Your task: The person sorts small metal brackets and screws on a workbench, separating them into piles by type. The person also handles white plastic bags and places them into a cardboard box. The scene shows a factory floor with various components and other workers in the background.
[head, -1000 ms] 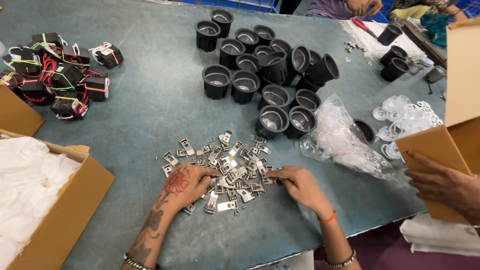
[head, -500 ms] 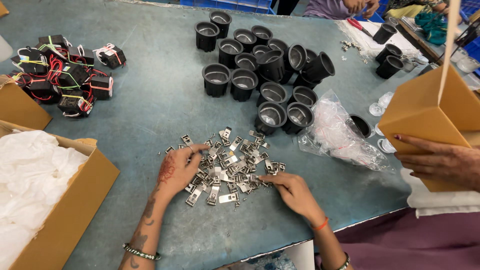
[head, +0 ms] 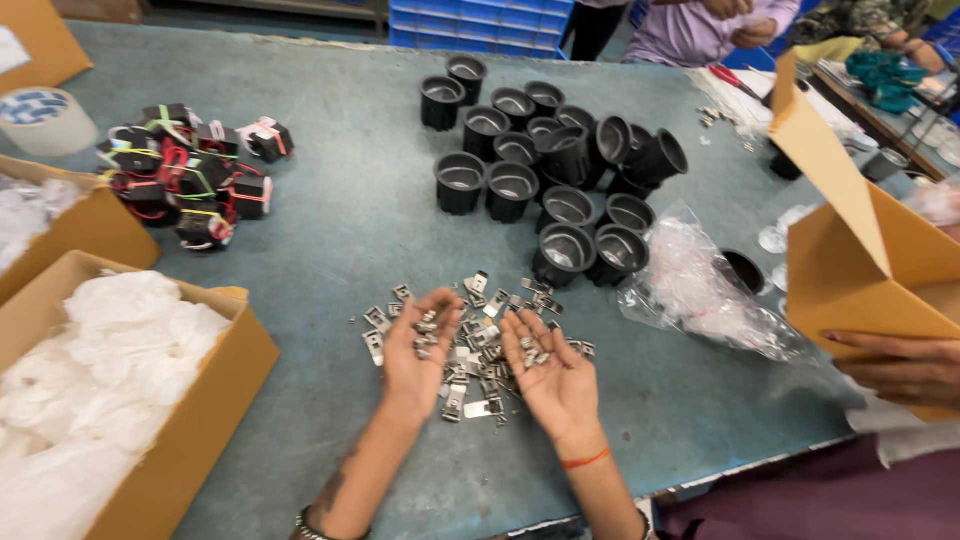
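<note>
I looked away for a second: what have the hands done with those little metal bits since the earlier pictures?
Both hands have turned palm up and lifted off the pile of small metal clips. The left hand and the right hand now each cup a few clips; earlier they lay palm down, sorting. At the right, another person's hand has moved the open cardboard box closer. The black cups stayed put.

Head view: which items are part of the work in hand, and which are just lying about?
In hand: metal clips, a few in the left hand and the right hand.

Lying about: black cups, wired parts, tape roll, plastic bag, cardboard boxes.
</note>
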